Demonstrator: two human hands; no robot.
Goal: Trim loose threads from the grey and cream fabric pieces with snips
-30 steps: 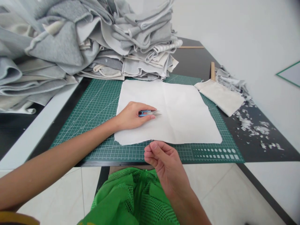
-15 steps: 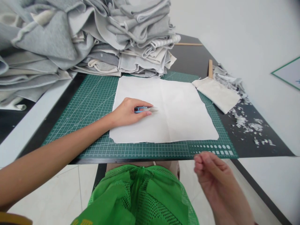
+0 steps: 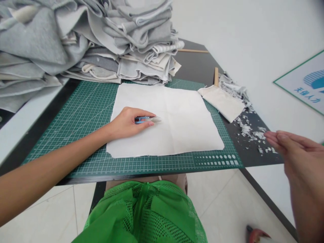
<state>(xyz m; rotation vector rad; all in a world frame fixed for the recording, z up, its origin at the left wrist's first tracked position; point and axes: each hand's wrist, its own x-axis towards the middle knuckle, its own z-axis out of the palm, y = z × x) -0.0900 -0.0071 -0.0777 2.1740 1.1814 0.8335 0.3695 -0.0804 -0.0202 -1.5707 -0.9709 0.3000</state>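
Observation:
A white cloth [image 3: 187, 118] with slightly uneven edges and a crease down its middle lies flat on the green cutting mat [image 3: 83, 108]. My left hand [image 3: 129, 122] rests on the left part of the cloth, closed around small blue thread snips [image 3: 144, 119], whose metal blades point right. Off the table's right front corner, my right hand [image 3: 296, 145] is raised in the air with its fingers together and the thumb against them. Whatever may be between those fingertips is too small or hidden to make out. Grey-white scraps [image 3: 253, 133] lie on the table just beyond it.
A tall heap of grey and cream fabric [image 3: 141, 40] stands at the back left. Right of the mat lie a folded cream cloth [image 3: 224, 101], a wooden stick [image 3: 216, 77] and a shredded scrap pile [image 3: 235, 88]. A sign [image 3: 308, 82] hangs on the wall.
My right hand has moved right and up, from the mat's front edge out beside the scraps. The view has turned right, showing more of the sign. The left hand stays on the cloth.

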